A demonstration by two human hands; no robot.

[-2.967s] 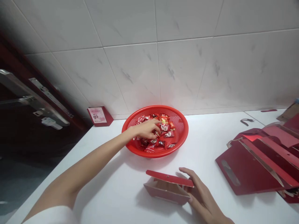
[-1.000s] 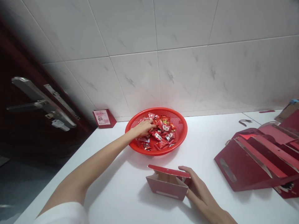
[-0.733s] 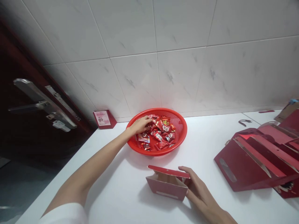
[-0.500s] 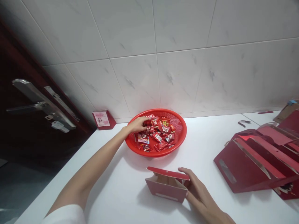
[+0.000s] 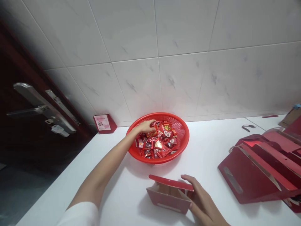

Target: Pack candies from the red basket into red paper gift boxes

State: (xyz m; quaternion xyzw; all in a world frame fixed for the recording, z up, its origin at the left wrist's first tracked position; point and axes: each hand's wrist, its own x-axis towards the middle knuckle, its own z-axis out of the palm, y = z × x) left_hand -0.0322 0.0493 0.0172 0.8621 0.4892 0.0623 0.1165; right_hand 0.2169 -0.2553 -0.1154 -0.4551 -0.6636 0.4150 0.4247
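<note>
My left hand (image 5: 146,126) reaches into a red plastic basket (image 5: 184,138) from its left side. Its fingers are bent around wrapped candies (image 5: 162,142), mostly red, with fingertips partly lost among the wrappers. Below the basket, my right hand (image 5: 202,201) grips the right end of a small dark red cardboard box (image 5: 168,199). The box tapers, and its flap (image 5: 170,182) is lifted a little, showing a grey-brown inside. How full the box is cannot be seen.
Several larger red cardboard boxes (image 5: 244,175) cluster at the right. A small red box with a pink label (image 5: 104,122) stands at the table's back left corner. Behind are a tiled wall (image 5: 183,81) and, left, a dark door with a metal handle (image 5: 30,110). A dark strip (image 5: 248,127) lies back right.
Candies have shifted toward the front of the basket, covering bare bottom that showed before. My left hand has moved slightly within the basket. My right hand keeps hold of the box.
</note>
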